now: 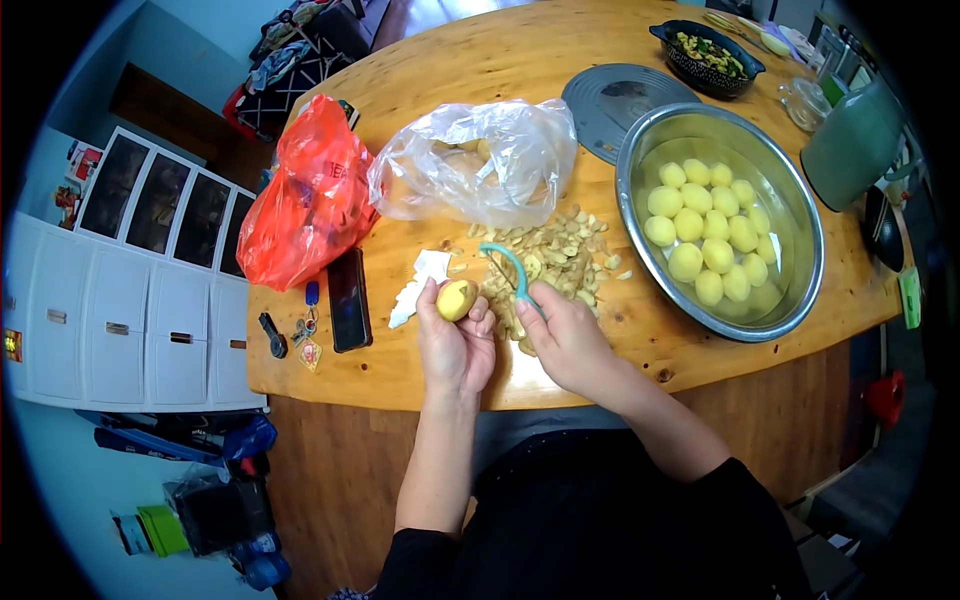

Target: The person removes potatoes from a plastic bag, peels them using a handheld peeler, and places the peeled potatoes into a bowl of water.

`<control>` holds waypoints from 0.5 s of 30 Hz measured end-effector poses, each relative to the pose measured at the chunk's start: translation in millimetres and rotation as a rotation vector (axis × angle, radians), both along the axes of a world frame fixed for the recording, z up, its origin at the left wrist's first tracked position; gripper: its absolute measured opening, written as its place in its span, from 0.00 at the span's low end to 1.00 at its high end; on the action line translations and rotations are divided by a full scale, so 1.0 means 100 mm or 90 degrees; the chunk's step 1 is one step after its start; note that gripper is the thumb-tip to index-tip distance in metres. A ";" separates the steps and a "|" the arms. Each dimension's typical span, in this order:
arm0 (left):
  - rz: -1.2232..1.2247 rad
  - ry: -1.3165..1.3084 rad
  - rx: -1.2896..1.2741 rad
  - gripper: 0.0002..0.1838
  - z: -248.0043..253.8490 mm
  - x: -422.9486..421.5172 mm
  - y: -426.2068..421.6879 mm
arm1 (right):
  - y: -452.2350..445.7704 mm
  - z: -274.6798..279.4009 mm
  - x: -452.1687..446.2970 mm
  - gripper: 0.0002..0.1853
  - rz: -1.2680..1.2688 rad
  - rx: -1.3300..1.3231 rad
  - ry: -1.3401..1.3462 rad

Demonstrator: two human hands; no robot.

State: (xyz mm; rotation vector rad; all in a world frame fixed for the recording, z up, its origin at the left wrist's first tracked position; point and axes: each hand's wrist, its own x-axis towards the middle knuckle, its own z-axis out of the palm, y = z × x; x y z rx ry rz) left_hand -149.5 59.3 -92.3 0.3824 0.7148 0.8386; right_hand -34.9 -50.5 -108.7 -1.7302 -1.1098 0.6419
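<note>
In my left hand (455,350) is a partly peeled potato (457,299), gripped by the fingers, with a brown patch of skin on its top. My right hand (568,340) is closed around the handle of a teal peeler (517,270), its head just right of the potato and apart from it. Beneath and behind the peeler spreads a pile of potato peelings (570,262). To the right stands a large metal basin (637,235) of water with several peeled potatoes (715,225) in it. A clear plastic bag (400,170) holding unpeeled potatoes lies behind the peelings.
Left on the wooden table (440,60) are a red plastic bag (310,200), a phone (349,300), keys (303,330) and a white tissue (422,283). Farther back sit a round grey mat (610,100), a dark dish of food (706,62) and a green pitcher (850,145).
</note>
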 end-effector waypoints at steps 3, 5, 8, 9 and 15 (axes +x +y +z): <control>0.002 0.030 0.022 0.17 -0.03 0.02 -0.04 | -0.01 0.09 -0.06 0.13 -0.013 -0.006 -0.089; -0.022 0.053 0.100 0.14 -0.16 -0.02 -0.03 | -0.04 0.14 -0.13 0.13 -0.008 -0.024 -0.187; 0.038 0.162 0.097 0.13 -0.07 0.09 -0.09 | -0.06 0.13 -0.25 0.11 0.017 0.032 -0.232; 0.059 0.201 0.085 0.13 -0.04 0.12 -0.11 | -0.06 0.12 -0.27 0.11 0.026 0.041 -0.250; 0.062 0.165 0.155 0.16 -0.18 0.03 -0.08 | -0.04 0.14 -0.25 0.09 0.031 -0.011 -0.296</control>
